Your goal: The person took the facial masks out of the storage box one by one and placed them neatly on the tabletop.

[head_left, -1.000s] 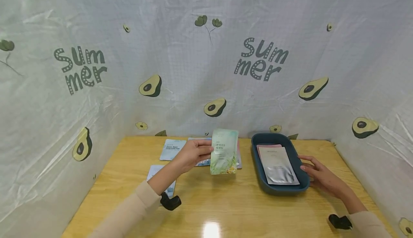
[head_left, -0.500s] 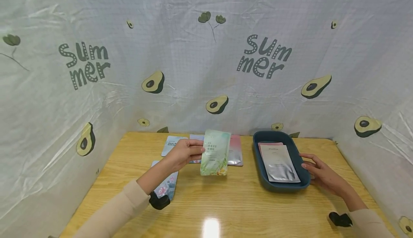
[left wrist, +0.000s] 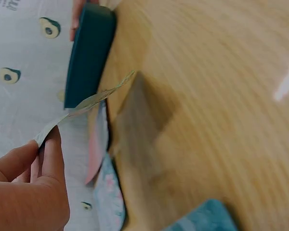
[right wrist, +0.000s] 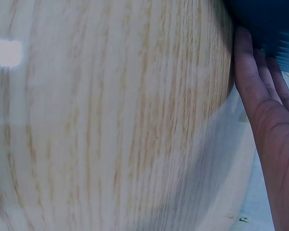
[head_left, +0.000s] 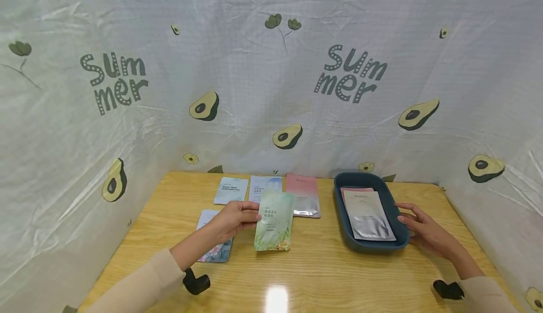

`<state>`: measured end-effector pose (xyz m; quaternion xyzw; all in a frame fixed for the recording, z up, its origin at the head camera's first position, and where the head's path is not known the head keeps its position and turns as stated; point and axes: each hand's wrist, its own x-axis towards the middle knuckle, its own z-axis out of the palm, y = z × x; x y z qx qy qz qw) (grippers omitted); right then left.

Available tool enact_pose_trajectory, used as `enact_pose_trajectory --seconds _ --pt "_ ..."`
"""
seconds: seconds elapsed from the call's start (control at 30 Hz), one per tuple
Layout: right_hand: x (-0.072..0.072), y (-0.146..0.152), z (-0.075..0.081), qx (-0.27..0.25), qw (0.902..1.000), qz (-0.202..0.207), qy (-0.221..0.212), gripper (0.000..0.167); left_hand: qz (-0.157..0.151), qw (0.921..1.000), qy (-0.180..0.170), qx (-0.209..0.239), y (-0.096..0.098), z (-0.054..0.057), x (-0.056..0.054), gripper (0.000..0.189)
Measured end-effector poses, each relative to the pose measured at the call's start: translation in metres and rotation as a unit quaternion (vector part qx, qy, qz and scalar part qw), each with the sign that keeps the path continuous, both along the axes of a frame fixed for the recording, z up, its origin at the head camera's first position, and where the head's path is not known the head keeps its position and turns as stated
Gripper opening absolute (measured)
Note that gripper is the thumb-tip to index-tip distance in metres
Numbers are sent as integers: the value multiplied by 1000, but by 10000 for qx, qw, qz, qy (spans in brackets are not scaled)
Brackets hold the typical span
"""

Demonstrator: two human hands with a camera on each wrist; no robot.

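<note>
My left hand (head_left: 233, 221) pinches a pale green face mask packet (head_left: 275, 223) by its left edge, thumb against fingers. The packet stands tilted, printed side showing; in the left wrist view its far end hangs above the tabletop, over its shadow. On the right, my right hand (head_left: 428, 232) rests its fingers against the outer side of a dark blue plastic basket (head_left: 373, 246). Straight fingers (right wrist: 248, 62) show against the basket wall in the right wrist view. Inside the basket a white and silver mask packet (head_left: 368, 215) lies over a pink one, mostly covered.
Behind the green packet lie a pink mask packet (head_left: 303, 193) and a lavender packet (head_left: 265, 183), partly covered. A light blue packet (head_left: 231, 190) lies left of them. A floral packet (head_left: 218, 252) is under my left forearm. A printed curtain (head_left: 237, 68) hangs behind the table.
My left hand has moved left and nearer with the green packet, lowering it and uncovering the pink packet. My right hand stays at the basket. The view has shifted slightly.
</note>
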<state>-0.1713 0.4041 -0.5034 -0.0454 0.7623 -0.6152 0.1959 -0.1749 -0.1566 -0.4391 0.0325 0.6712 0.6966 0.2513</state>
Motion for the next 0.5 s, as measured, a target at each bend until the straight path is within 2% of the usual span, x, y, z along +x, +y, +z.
enact_pose_trajectory --seconds 0.13,0.3,0.5 --pt "3 -1 1 -100 9999 -29 -8 53 -96 9999 -20 -137 -7 -10 6 51" --pt "4 -1 1 -275 9996 43 -17 52 -131 9994 -50 -319 -16 -20 8 50" --pt "3 0 1 -197 9998 33 14 54 -100 9963 -405 -755 -27 -24 11 42"
